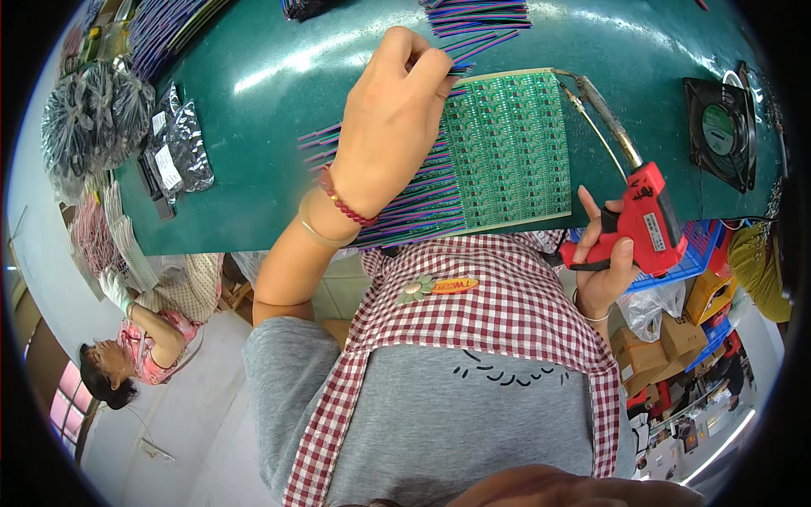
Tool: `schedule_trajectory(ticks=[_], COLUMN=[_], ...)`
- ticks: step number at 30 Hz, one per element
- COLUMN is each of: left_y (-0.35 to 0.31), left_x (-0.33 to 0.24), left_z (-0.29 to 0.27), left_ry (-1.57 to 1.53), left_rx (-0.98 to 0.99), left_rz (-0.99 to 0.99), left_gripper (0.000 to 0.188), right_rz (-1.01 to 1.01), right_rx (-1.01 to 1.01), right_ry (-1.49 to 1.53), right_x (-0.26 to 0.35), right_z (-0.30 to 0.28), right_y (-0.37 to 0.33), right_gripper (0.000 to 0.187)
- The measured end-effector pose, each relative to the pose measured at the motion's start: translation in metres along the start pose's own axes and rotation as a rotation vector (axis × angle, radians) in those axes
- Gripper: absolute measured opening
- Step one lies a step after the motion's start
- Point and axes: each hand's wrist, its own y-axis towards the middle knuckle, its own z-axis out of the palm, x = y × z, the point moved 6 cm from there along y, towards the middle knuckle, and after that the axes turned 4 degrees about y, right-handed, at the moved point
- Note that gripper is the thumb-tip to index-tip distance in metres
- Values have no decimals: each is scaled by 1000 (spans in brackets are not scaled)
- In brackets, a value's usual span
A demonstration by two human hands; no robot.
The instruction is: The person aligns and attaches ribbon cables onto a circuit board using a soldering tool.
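Observation:
A green circuit board panel (pixel 515 152) with rows of small parts lies on the table in front of me. Thin multicoloured wires (pixel 422 209) stretch leftward from its left side, partly under my left forearm. My left hand (pixel 397 118) is closed at the panel's far left corner, pinching a wire (pixel 462 68) whose end shows past the fingertips. In my right hand (pixel 612 253) is a red soldering gun (pixel 650 221), gripped by its handle. Its metal tip and thin feed tube meet near the panel's far right corner.
More wires (pixel 477 17) lie in a bundle at the far edge. A black fan (pixel 718 135) stands at the right. Plastic-bagged parts (pixel 179 152) and a wire pile (pixel 173 34) sit on the left. Another person (pixel 156 342) works at the left; a blue basket (pixel 697 245) is below right.

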Motion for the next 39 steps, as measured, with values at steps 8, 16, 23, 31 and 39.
schedule_trajectory(ticks=[8, 16, 23, 31, 39], left_y=[-15, -15, -17, -16, -16], left_x=[12, 13, 16, 16, 16], left_z=[19, 24, 20, 18, 18], left_ry=[-157, -205, -184, -171, -190], left_rx=[192, 175, 152, 209, 193], left_rz=[-155, -166, -188, -202, -198], left_gripper=[13, 9, 20, 20, 18], right_rz=[40, 130, 199, 177, 173], right_rx=[66, 80, 111, 142, 131], right_ry=[10, -24, 9, 42, 33], right_x=[-1, -4, -9, -12, -11], right_z=[8, 11, 10, 14, 12], right_y=[-3, -6, -9, -7, -7], right_gripper=[52, 54, 58, 57, 57])
